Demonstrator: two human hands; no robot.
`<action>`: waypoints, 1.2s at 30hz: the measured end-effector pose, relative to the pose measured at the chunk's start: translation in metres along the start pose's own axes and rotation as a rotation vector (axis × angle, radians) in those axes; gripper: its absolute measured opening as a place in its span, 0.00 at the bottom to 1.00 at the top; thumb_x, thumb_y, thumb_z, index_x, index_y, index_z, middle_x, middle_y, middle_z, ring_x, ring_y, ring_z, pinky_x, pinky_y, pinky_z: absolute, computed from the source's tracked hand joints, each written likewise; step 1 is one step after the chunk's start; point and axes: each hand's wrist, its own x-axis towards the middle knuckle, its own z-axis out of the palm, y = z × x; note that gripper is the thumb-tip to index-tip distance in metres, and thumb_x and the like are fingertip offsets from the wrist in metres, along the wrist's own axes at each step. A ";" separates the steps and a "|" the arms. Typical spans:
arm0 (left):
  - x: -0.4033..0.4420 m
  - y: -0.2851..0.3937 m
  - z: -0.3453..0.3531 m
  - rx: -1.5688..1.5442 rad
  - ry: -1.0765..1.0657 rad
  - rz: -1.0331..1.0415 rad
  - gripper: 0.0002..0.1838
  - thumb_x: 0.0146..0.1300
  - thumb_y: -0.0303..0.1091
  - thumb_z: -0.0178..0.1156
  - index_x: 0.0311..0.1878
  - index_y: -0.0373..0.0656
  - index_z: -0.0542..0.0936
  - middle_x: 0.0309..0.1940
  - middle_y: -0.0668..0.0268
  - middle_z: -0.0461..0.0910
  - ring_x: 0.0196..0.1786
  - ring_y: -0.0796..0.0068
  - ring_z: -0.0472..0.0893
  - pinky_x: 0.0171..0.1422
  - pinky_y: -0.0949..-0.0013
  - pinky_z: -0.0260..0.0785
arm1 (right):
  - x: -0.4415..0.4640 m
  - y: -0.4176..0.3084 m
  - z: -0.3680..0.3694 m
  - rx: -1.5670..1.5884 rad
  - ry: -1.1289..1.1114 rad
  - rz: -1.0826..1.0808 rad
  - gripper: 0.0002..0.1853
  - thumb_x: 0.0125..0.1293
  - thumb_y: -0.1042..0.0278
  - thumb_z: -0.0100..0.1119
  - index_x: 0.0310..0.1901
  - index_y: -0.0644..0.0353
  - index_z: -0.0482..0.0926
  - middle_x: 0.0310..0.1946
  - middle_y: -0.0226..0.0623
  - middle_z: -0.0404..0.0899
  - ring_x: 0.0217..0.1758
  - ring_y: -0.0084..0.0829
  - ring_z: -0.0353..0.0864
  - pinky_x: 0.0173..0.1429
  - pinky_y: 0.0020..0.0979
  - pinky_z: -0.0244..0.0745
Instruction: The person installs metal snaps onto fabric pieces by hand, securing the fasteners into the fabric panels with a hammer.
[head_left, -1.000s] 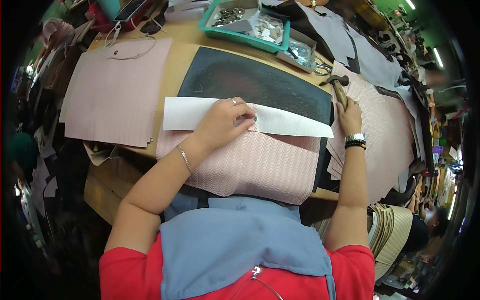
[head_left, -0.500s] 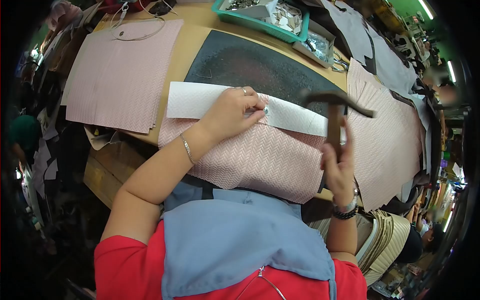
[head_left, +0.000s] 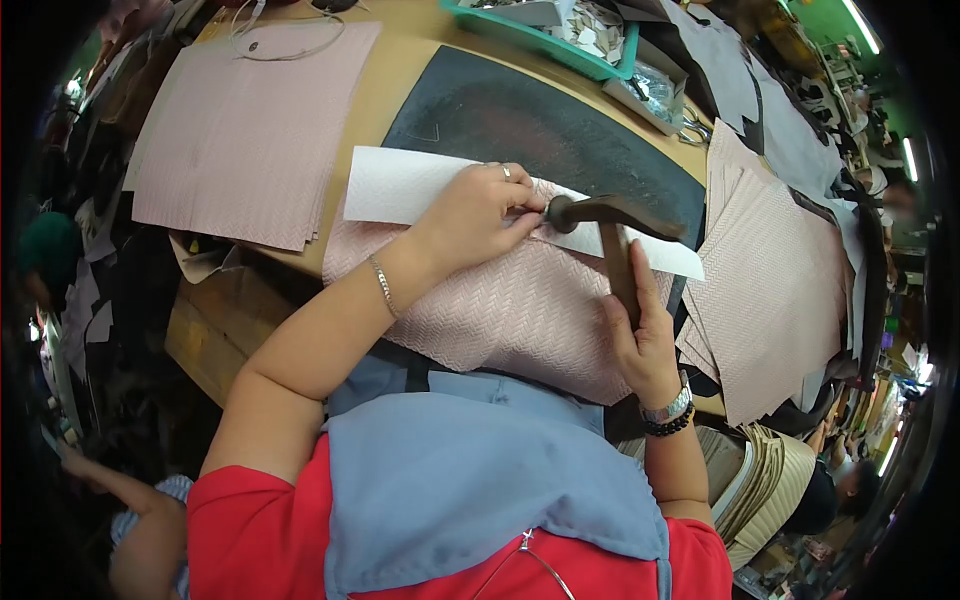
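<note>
A right hand (head_left: pixel 650 350) closes thumb and fingers around a hammer (head_left: pixel 610 212), its face just beside the left hand (head_left: pixel 480 215), whose fingertips bunch over a white strip (head_left: pixel 395 188); what they pinch is hidden. An off-line blow could bruise those fingertips, and a loose hold could let the strip slip. The pink panel (head_left: pixel 500 310) lies partly over a black mat (head_left: pixel 480 110), between stacked sheets (head_left: pixel 250 130) and fanned sheets (head_left: pixel 770 280), with scissors (head_left: pixel 694 128) and a green tray (head_left: pixel 588 65) beyond
</note>
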 end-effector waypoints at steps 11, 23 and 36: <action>-0.001 -0.003 0.002 0.012 0.023 0.026 0.07 0.55 0.27 0.70 0.38 0.38 0.86 0.36 0.59 0.84 0.38 0.62 0.83 0.43 0.65 0.75 | 0.001 0.001 -0.001 -0.101 0.046 -0.078 0.36 0.68 0.78 0.56 0.76 0.59 0.57 0.56 0.56 0.79 0.58 0.47 0.82 0.62 0.35 0.73; -0.002 0.002 -0.004 -0.019 -0.017 -0.044 0.54 0.50 0.39 0.78 0.78 0.47 0.56 0.37 0.61 0.76 0.36 0.65 0.76 0.43 0.64 0.74 | 0.022 -0.021 -0.020 -0.425 -0.002 -0.278 0.34 0.68 0.72 0.61 0.74 0.45 0.64 0.33 0.44 0.77 0.31 0.44 0.79 0.36 0.42 0.75; -0.001 -0.002 -0.001 -0.013 -0.030 -0.058 0.64 0.49 0.37 0.79 0.81 0.47 0.43 0.36 0.63 0.77 0.35 0.68 0.75 0.39 0.67 0.75 | 0.018 -0.022 -0.021 -0.547 0.022 -0.267 0.33 0.71 0.67 0.58 0.75 0.37 0.62 0.34 0.44 0.77 0.29 0.43 0.80 0.33 0.42 0.76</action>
